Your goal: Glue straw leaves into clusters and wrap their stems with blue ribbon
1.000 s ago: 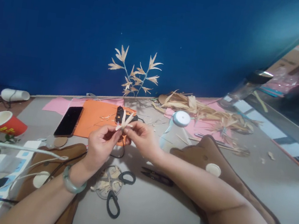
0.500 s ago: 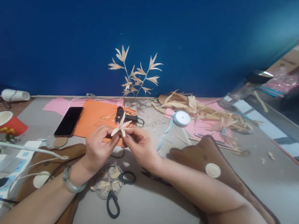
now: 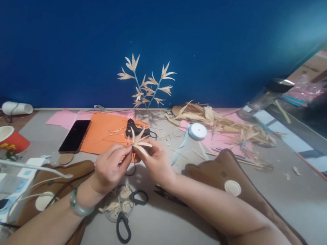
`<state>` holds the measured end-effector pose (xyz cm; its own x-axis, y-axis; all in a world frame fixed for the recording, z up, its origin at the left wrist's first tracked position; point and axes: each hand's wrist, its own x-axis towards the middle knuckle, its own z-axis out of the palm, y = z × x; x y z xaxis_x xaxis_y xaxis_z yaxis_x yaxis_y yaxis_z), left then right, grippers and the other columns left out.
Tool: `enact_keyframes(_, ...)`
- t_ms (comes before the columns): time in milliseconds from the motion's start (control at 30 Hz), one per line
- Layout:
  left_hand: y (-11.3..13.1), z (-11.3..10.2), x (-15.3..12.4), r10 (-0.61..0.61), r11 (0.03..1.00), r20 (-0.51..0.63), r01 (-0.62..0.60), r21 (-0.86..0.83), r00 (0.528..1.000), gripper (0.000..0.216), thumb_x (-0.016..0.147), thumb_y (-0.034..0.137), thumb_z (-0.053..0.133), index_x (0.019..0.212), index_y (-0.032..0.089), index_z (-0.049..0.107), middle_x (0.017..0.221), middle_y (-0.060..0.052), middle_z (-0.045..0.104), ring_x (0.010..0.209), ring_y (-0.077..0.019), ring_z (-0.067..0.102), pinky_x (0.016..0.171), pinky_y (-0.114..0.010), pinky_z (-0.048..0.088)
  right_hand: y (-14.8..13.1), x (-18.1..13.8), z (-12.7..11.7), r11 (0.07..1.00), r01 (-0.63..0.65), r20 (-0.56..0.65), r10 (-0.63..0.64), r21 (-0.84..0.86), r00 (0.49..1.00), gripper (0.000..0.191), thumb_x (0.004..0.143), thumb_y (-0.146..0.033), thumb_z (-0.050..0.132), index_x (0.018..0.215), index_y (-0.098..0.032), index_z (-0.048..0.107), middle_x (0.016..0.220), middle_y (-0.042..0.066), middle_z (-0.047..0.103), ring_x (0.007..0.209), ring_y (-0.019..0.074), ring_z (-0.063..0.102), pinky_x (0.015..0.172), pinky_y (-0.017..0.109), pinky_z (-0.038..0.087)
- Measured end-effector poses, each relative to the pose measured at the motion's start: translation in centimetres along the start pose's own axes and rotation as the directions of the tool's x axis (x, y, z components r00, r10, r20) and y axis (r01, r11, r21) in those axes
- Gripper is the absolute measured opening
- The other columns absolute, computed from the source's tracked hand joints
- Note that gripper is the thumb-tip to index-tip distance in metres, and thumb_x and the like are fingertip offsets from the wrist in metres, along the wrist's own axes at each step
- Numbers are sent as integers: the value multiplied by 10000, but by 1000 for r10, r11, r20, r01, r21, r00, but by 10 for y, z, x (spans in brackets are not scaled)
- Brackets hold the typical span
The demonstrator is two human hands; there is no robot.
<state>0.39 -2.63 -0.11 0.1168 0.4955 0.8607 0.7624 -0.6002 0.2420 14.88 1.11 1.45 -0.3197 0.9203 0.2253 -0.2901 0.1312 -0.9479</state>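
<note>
Cream, star-shaped husk flower (image 3: 140,142) has tipped toward two o'clock. Left hand (image 3: 109,167) pinches it; right hand (image 3: 160,164), grip unclear.

Unreadable yellow lettering (image 3: 9,146) on cup (image 3: 23,142)

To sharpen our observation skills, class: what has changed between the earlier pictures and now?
The pale flower has turned between the left hand and right hand, its petals now fanning up and right. Neither visibly let go. The scissors, phone and ribbon spool stayed put.
</note>
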Motion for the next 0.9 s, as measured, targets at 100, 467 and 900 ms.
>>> enact_keyframes(100,-2,1,-4,36,999,12,-36,4,999,248,858,115,588,1100,160,619,895,-81,685,833,-160,664,768,-273,535,-3,0,0,999,-25,17,25,28,1000,185,783,-297,706,720,-140,629,589,-28,564,529,76,519,534,210,432)
enact_keyframes(467,-4,3,-13,0,1000,53,0,16,999,300,882,182,566,1177,168,619,1006,-115,690,908,-193,674,812,-302,551,-6,-2,-1,999,30,8,-30,21,1000,200,780,-339,703,757,-153,634,628,-8,608,566,97,571,572,233,498)
enact_keyframes(900,4,4,-7,-116,977,14,117,-178,993,379,819,32,535,1150,181,641,1010,-94,690,948,-194,661,808,-313,551,-5,3,-5,998,19,23,-21,56,1000,190,758,-331,733,754,-162,646,721,2,633,569,83,577,542,214,507)
